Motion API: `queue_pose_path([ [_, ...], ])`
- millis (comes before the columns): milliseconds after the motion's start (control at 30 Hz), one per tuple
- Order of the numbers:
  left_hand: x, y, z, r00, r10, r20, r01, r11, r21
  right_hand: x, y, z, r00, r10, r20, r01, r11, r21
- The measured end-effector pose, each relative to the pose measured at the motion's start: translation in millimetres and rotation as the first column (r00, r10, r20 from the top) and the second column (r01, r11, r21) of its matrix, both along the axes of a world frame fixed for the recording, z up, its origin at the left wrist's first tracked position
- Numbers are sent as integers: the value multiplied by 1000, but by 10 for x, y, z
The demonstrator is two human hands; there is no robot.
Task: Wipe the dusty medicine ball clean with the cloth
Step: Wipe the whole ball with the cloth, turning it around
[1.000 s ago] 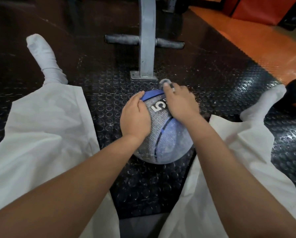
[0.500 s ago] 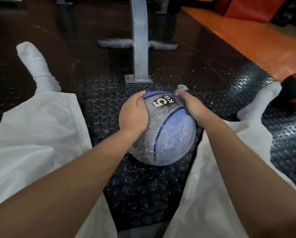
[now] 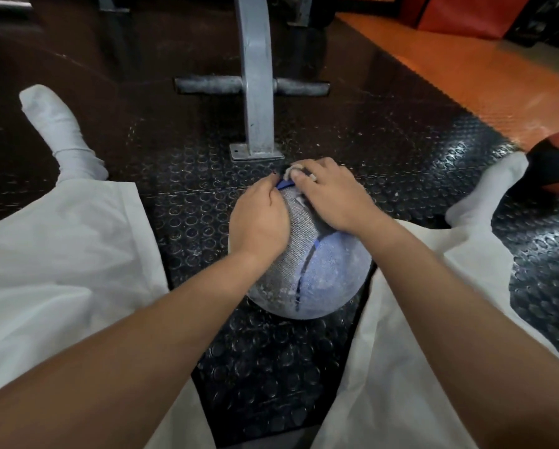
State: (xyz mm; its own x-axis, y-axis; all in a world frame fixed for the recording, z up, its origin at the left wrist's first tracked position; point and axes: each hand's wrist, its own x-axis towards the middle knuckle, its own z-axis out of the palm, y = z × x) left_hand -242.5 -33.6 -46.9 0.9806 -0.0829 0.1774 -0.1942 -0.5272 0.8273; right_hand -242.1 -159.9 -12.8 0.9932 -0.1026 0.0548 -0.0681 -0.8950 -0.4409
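Presently the medicine ball (image 3: 333, 273) rests on the black studded rubber mat (image 3: 206, 319) between the seated person's legs, its blue and grey panels filmed with pale dust, heaviest on the lower face. The left hand (image 3: 258, 218) lies on the ball's upper left, fingers together and curved over the crown, gripping it. The right hand (image 3: 333, 192) covers the upper right, fingers bent and clamped on a cloth (image 3: 291, 170); only a small pale fold shows at the fingertips, pressed to the top of the ball. White trousers (image 3: 61, 254) flank the ball. A grey steel upright (image 3: 255, 76) with a base plate stands just beyond it. An orange and black ball (image 3: 556, 163) lies well apart at right
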Motion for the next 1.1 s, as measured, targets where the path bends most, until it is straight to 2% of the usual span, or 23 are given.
queue_pose_path([
  [67,-124,-28,-44,998,-12,54,13,1000,-17,52,-190,5,997,-20,-73,37,971,234],
  [133,-244,-108,-60,995,-21,100,23,1000,-18,35,-340,29,966,-104,-235,206,862,463],
  [167,-287,-149,-56,993,-23,113,24,1000,-6,27,-398,20,946,-140,-292,280,809,517],
  [200,-306,-188,-46,993,-23,117,23,1000,8,15,-425,15,936,-163,-312,311,799,514],
  [267,-287,-226,-15,995,-20,103,16,999,35,-20,-390,-8,944,-203,-259,301,852,428],
  [367,-167,-161,18,997,-36,66,34,999,42,-172,-162,-45,981,-187,-54,193,971,140],
  [433,-83,-64,6,998,-58,19,58,998,-1,-330,73,-87,987,-45,153,60,994,-95],
  [467,-66,-3,-11,997,-73,12,73,997,-28,-393,167,-78,977,33,209,3,986,-167],
  [533,-110,109,-61,991,-118,58,122,990,-65,-359,143,-83,980,108,170,-79,983,-169],
  [600,-212,166,-106,984,-139,116,148,986,-74,-210,-33,-75,998,48,46,-48,999,9],
  [633,-274,169,-130,984,-126,129,138,986,-89,-137,-133,-46,998,-20,-61,30,985,173],
  [700,-390,130,-151,985,-86,147,102,989,-103,-30,-256,25,954,-110,-280,225,879,421],
  [733,-433,86,-144,986,-66,152,81,992,-97,4,-277,55,932,-139,-335,284,854,435],
  [800,-473,-1,-139,986,-34,161,47,996,-76,71,-240,89,906,-213,-366,334,891,308],
  [867,-447,-63,-120,986,-21,163,28,999,-40,59,-48,93,897,-332,-291,361,931,49],
  [900,-422,-79,-109,987,-20,158,26,999,-33,13,93,89,915,-350,-201,339,937,-86],
  [967,-367,-78,-97,992,0,124,8,998,-65,-93,355,46,967,-252,23,248,924,-292],
  [1033,-333,-50,-108,992,14,125,-4,997,-78,-111,427,34,982,-155,104,182,924,-335],
  [1100,-328,-29,-118,991,-1,133,10,998,-64,-20,325,79,989,-142,34,146,950,-277],
])
